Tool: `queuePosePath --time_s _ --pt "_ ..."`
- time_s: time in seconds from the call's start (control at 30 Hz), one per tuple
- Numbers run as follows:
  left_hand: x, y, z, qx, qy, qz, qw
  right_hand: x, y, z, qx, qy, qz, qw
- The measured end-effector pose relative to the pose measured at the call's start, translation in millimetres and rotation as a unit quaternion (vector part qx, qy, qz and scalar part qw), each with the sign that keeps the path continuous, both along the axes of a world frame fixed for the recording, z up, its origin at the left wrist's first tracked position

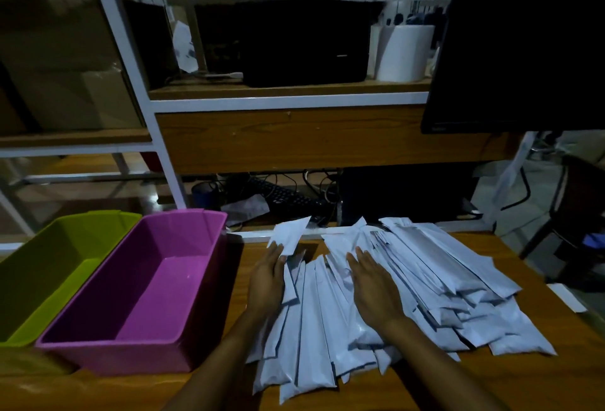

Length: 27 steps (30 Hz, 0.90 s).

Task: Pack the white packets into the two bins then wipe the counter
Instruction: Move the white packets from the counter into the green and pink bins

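left hand (266,279): fingers straight, touching a raised white packet (289,234), cannot tell if pinching | right hand (370,283): spread flat on the packet pile (442,279) | pile: on desk (474,387), right of purple bin (176,237); green bin (52,240) farther left

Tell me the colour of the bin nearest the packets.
Magenta: the bin beside the packets, clearest in the head view.
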<state>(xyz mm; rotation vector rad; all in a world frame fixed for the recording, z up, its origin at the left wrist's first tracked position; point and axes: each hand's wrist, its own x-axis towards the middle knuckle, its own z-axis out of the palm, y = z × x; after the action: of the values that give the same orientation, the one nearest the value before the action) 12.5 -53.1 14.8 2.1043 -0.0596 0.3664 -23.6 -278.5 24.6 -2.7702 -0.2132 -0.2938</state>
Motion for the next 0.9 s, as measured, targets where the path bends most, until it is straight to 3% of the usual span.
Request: queuePosePath --time_s 0.17,0.43,0.8,0.9 --pt "-4 32 48 0.078 -0.124 0.002 0.989 -2 29 42 0.164 -0.055 -0.011 0.985" --pt "-9 158 101 0.209 -0.199 0.021 0.957 9 144 66 0.282 -0.103 0.035 0.953" --pt "-21 405 115 0.241 -0.191 0.062 0.950 10 394 89 0.361 -0.095 0.059 0.926" --pt "-16 459 106 0.265 -0.154 0.059 0.950 18 454 90 0.352 -0.100 0.057 0.929"
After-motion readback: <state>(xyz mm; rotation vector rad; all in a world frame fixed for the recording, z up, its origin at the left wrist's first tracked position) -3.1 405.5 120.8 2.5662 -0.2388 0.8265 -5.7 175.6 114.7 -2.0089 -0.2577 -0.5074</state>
